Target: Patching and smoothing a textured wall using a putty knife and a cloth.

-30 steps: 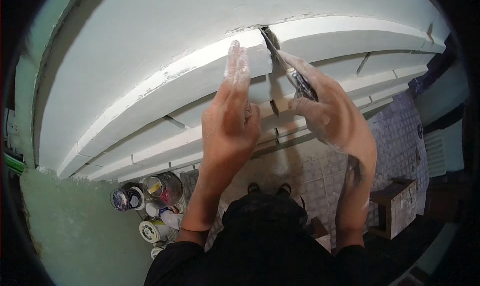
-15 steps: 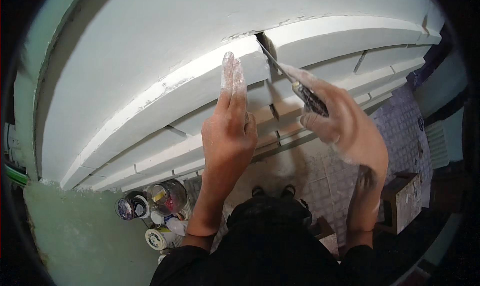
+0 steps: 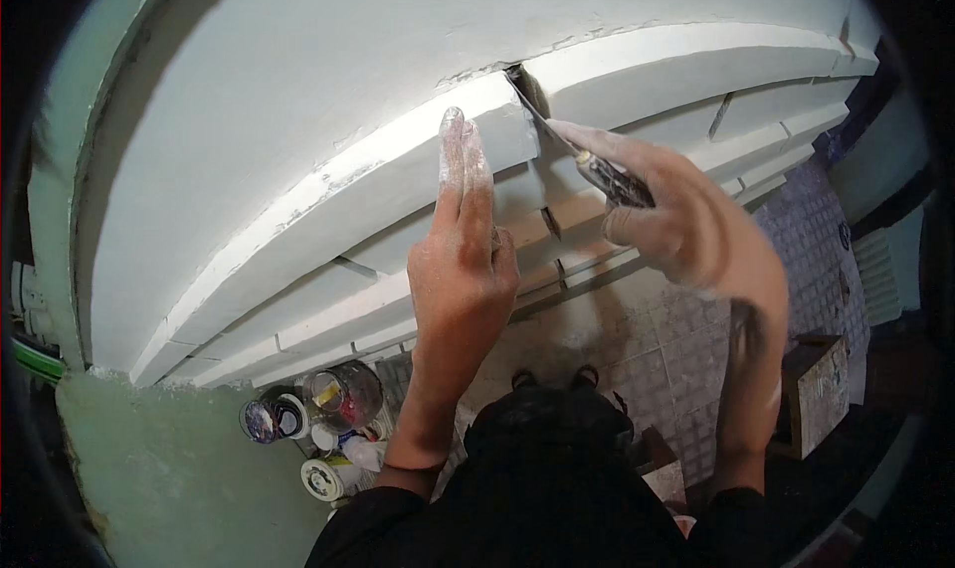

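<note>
My left hand [image 3: 462, 260] has two powder-whitened fingers stretched out flat against the front of the upper white ledge [image 3: 388, 170], its other fingers folded in. In my right hand [image 3: 686, 210] is a putty knife with a worn dark handle [image 3: 615, 180], its thin metal blade [image 3: 537, 115] seen nearly edge-on. The blade lies along the end face of the left ledge section, its tip reaching the narrow dark gap [image 3: 515, 73] near the wall. On the other side of that gap the right ledge section [image 3: 676, 56] continues.
Lower white ledges [image 3: 338, 309] run below the upper one, with dark slots cut between sections. Several tubs and jars [image 3: 343, 394] stand at lower left beside a green surface [image 3: 169, 459]. A wooden box [image 3: 821, 394] stands at the right on the tiled floor [image 3: 647, 329].
The right hand and putty knife have shifted slightly, the blade still at the gap. My left fingers stay against the ledge. The whole view has moved a little.
</note>
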Demonstrator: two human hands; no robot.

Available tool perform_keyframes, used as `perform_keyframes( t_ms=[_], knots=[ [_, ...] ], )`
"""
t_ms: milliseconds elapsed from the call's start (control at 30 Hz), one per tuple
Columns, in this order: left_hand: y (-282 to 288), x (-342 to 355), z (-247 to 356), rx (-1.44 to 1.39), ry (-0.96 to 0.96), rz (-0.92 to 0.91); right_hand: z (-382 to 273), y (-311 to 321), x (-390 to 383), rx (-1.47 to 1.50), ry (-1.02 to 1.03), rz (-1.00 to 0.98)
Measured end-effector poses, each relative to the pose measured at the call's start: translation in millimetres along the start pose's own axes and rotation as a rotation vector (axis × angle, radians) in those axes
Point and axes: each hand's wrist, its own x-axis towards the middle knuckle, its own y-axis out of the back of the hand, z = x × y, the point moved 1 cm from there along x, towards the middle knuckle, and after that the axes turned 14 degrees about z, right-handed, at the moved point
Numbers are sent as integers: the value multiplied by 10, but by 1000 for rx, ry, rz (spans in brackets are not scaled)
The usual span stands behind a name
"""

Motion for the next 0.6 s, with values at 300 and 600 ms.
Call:
perform_keyframes(
  t_ms=[300,600],
  knots=[
    [12,4,-63,157,-102,-6,-169,127,159,-33,-418,-177],
    [-11,-27,-90,131,-116,30,-154,66,141,100,-400,-205]
  ],
)
